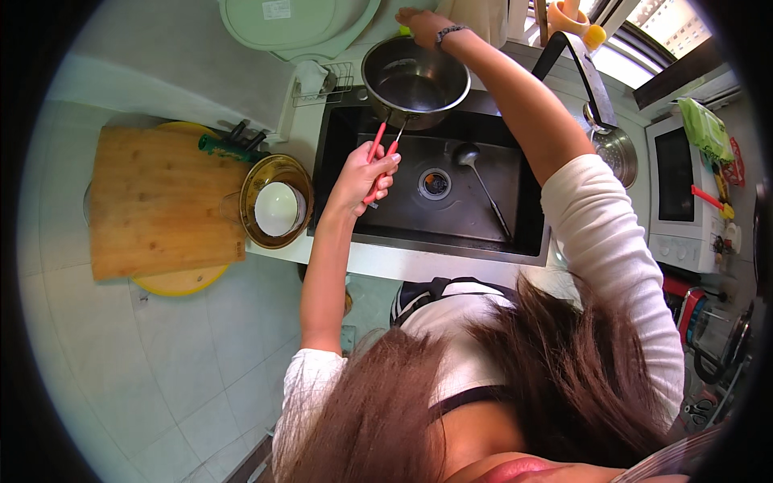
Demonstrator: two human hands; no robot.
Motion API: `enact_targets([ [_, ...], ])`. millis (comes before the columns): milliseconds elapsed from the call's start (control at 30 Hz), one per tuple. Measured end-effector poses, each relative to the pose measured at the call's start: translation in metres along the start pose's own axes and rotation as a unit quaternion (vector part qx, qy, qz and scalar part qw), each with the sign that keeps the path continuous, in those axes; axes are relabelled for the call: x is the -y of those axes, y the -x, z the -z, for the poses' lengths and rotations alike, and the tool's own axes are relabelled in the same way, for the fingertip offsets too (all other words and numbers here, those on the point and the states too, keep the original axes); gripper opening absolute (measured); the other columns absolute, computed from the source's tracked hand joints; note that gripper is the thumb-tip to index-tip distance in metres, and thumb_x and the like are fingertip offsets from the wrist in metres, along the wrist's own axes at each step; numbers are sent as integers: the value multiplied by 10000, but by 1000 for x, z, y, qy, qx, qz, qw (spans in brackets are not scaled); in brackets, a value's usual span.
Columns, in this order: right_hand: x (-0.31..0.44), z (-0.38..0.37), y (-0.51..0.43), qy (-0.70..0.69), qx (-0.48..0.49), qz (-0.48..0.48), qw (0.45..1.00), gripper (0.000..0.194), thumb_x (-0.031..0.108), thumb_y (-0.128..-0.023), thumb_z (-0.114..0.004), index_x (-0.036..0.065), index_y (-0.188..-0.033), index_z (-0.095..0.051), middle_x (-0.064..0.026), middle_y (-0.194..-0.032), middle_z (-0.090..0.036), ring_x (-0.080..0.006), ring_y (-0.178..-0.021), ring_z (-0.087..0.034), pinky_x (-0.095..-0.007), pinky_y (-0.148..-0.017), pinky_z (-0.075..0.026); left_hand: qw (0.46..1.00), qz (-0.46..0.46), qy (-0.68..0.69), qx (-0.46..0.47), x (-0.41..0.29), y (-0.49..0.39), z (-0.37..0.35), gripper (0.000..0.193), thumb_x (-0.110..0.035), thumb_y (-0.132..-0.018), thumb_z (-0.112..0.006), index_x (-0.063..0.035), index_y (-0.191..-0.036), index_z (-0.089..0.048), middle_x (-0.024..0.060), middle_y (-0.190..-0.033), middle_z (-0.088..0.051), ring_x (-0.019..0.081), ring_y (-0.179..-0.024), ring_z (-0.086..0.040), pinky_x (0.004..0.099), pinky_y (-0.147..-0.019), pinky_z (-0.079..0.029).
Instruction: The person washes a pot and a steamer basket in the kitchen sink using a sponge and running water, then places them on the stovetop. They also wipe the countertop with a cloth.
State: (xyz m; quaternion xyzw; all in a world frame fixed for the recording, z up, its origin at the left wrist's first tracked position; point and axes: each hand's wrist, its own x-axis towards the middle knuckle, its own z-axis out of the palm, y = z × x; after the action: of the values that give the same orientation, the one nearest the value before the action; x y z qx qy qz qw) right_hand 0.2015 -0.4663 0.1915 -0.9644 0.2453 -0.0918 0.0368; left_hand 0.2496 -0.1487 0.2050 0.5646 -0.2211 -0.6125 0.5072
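Observation:
My left hand [368, 175] grips the two red handles of a steel saucepan [416, 81], which hangs over the back of the dark sink [386, 238]. Inside, the pan shows a shiny bottom; whether it holds water I cannot tell. My right hand [423, 25] reaches past the pan's far rim, with a bit of something yellow-green [404, 29] below its fingers; whether the hand holds it is hidden. A steel ladle [468, 154] lies in the sink, right of the drain strainer [435, 183], which has orange scraps in it.
Left of the sink, a white bowl [278, 209] sits in an amber bowl [246, 211] beside a wooden cutting board [163, 202]. A wire rack [338, 75] stands behind. To the right are a steel steamer or colander [622, 160] and a white microwave [676, 175].

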Motion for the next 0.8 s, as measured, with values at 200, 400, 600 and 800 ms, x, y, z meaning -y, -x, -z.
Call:
enact_targets([
  [200, -1, -5, -3, -3, 9, -27, 1000, 614, -14, -749, -509, 78, -1351, -434, -109, -1426, -384, -309, -1284, -402, -386, -1053, -371, 1000, -3, 2, 12, 1, -9, -4, 238, -121, -861, -642, -103, -850, -405, 8, -692, -469, 22, -466, -415, 155, -347, -315],
  [400, 7, 19, -8, -15, 64, -26, 998, 656, -24, -727, -512, 89, -1367, -419, -105, -1442, -370, -303, -1278, -416, -380, -1059, -366, 1000, 13, 14, 17, 3, -6, 0, 239, -90, -858, -635, -80, -842, -396, 29, -681, -480, 47, -472, -435, 187, -376, -340],
  [600, 10, -10, 6, 8, -26, -24, 999, 481, 64, -793, -487, 31, -1273, -489, -132, -1363, -439, -287, -1271, -414, -400, -1012, -408, 1000, 10, 15, 20, 5, -9, -6, 241, -87, -852, -636, -78, -843, -396, 31, -680, -481, 50, -473, -440, 188, -375, -341],
  [800, 19, 0, 36, -75, -176, -12, 981, 494, 149, -874, -503, 68, -1355, -423, -136, -1447, -351, -310, -1340, -319, -383, -1084, -314, 1000, 9, -9, 17, 17, -4, -17, 255, -79, -852, -639, -82, -829, -385, 25, -667, -472, 54, -467, -433, 191, -372, -338],
])
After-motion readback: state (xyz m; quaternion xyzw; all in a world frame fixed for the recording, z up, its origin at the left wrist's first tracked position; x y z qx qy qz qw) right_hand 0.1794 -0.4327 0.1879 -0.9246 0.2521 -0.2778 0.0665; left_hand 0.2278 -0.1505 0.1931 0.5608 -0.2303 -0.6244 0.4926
